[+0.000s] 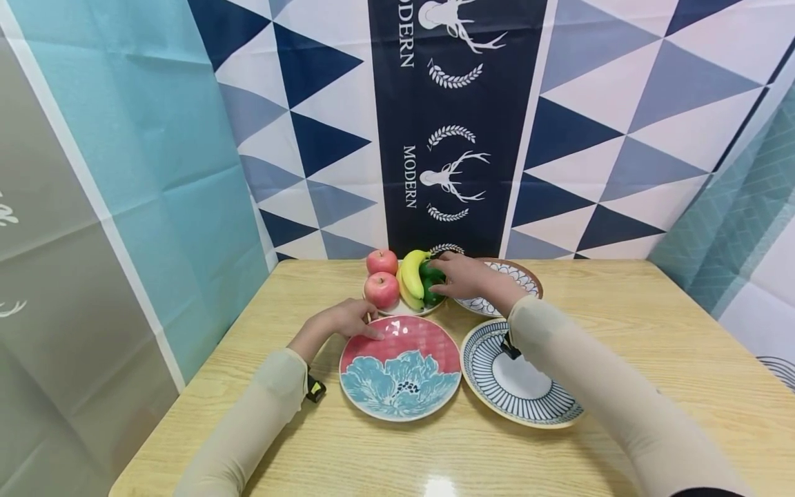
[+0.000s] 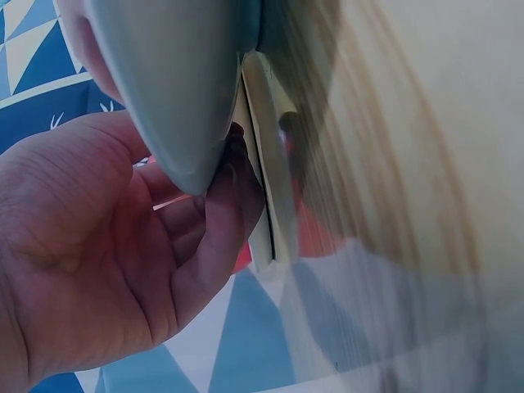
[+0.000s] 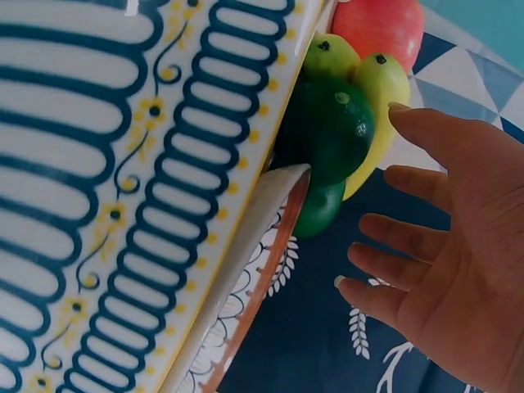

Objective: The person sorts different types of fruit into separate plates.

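My left hand point(image 1: 348, 319) grasps the red plate's point(image 1: 406, 348) rim at eleven o'clock. My right hand point(image 1: 464, 276), released, fingers apart, is just beside the green fruits point(image 3: 327, 131), toward the plate's one o'clock. Bananas point(image 1: 413, 273) lie at twelve, the striped plate point(image 1: 518, 376) at three.

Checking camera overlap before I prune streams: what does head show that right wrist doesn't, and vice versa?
Head only: the left hand gripping the rim of the flower plate, plus the tabletop.

Right wrist only: the small yellow flowers on the striped plate, and all five fingertips of the right hand.

Both: right hand, green fruit, bananas, striped plate, brown-rimmed plate, patterned backdrop and at least one apple.
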Demonstrator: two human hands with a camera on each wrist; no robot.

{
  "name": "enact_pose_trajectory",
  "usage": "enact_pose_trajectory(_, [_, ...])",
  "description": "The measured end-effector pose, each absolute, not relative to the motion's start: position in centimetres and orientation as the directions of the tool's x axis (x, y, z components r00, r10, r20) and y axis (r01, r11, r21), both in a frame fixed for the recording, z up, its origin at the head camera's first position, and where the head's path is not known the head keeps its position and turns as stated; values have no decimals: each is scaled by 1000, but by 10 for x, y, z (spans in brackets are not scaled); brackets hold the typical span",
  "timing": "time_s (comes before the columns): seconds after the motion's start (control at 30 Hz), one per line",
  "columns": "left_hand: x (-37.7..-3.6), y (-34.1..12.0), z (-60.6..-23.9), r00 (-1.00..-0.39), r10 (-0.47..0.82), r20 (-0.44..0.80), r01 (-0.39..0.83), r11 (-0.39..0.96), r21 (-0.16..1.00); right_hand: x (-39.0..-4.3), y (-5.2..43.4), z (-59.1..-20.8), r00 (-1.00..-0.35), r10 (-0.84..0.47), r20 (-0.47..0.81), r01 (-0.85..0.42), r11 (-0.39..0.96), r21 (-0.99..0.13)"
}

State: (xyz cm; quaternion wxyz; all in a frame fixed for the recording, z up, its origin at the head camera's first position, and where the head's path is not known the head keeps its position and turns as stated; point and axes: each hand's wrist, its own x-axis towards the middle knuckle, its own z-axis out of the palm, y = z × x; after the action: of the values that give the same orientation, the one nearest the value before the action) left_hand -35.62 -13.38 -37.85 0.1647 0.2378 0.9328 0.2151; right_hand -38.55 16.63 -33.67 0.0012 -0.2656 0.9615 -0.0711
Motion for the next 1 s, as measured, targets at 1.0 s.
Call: enact_pose_trajectory(1.0, [-356, -134, -378, -829, 526, -189, 390, 786, 480, -392, 144, -351, -844, -535, -14, -529, 837, -139])
